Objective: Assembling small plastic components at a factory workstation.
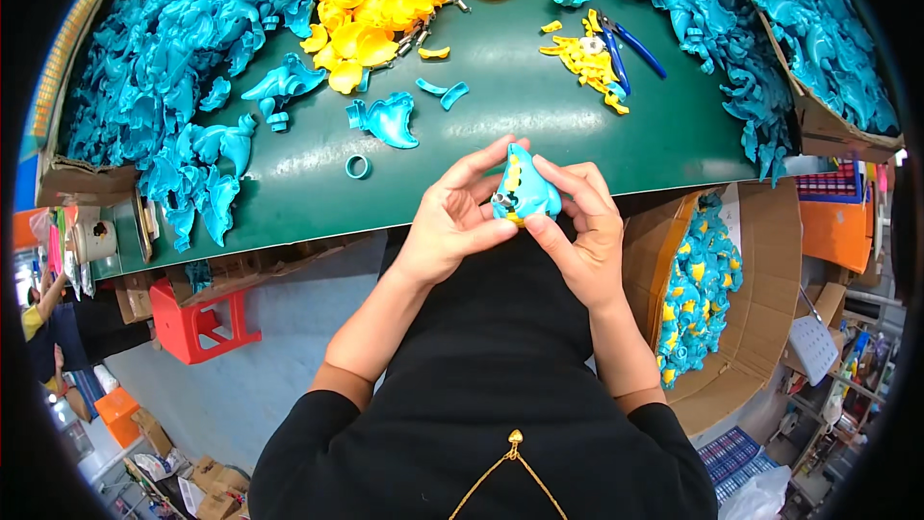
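Note:
A small teal plastic toy part with a pointed top and yellow pieces along its left side is held in front of me, just past the table's near edge. My left hand is closed on its left side, thumb and fingers pressed against it. On the other side, my right hand grips it between thumb and fingers. A dark opening with something metallic shows low on its left face. Loose teal shell pieces and a teal ring lie on the green table beyond my left hand.
Teal parts are heaped at the left and right, with yellow shells between. Blue-handled cutters lie beside yellow scraps. Below the table's edge, a cardboard box holds teal-and-yellow parts; a red stool stands left.

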